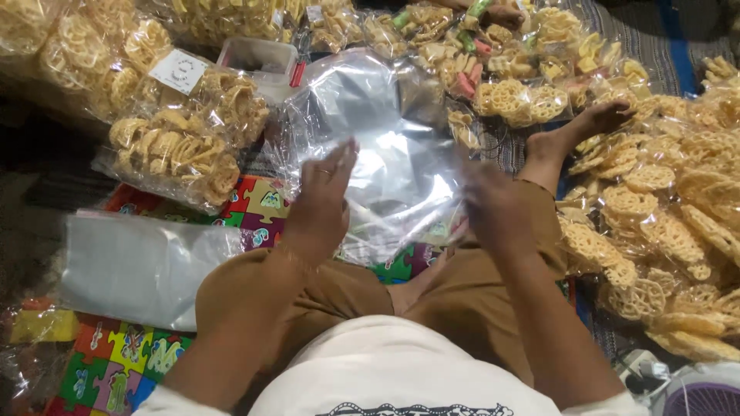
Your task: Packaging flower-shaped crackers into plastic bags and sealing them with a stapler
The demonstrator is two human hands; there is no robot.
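Both hands (327, 192) on flat clear bag (385, 154)

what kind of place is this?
Likely a home or small workshop floor used for packing snacks. Bagged lattice crackers are piled all around, a stack of empty plastic bags lies on a colourful puzzle mat, and both hands, left hand and right hand, work a clear bag.

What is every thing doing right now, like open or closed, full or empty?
Left hand: open, flat on the clear bag.
Right hand: blurred, at the bag's edge.
Clear plastic bag: empty, spread out.
Stack of flat bags: empty, lying flat.
Packed cracker bag: full, closed.
Plastic tub: lid off; contents unclear.
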